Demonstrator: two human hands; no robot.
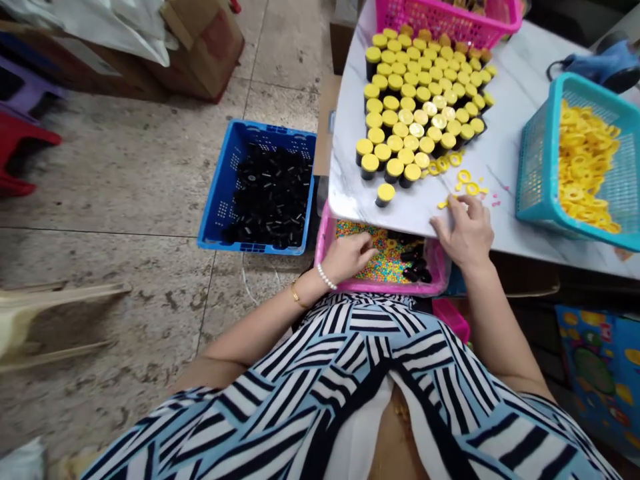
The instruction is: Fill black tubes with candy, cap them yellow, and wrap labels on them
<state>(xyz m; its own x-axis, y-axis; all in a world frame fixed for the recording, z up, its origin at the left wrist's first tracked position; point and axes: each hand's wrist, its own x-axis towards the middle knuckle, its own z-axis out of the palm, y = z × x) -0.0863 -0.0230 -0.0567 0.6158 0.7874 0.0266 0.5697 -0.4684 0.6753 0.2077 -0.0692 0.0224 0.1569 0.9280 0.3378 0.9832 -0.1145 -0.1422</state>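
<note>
My left hand (350,257) reaches into a pink basket (327,233) on my lap that holds small colourful beads (380,263) and a few black tubes (415,263); its fingers are curled down into the beads, and what they grip is hidden. My right hand (465,230) rests on the edge of the white marble table (505,127), fingers bent near loose yellow rings (465,180). A single black tube with a yellow cap (385,195) stands near the table's edge. Behind it stand several rows of yellow-capped tubes (420,100).
A teal basket (535,160) of yellow rings sits at the table's right. A pink basket (445,20) stands at the back. On the floor to the left is a blue crate (225,187) of black tubes, with cardboard boxes (200,47) and plastic stools (20,140) beyond.
</note>
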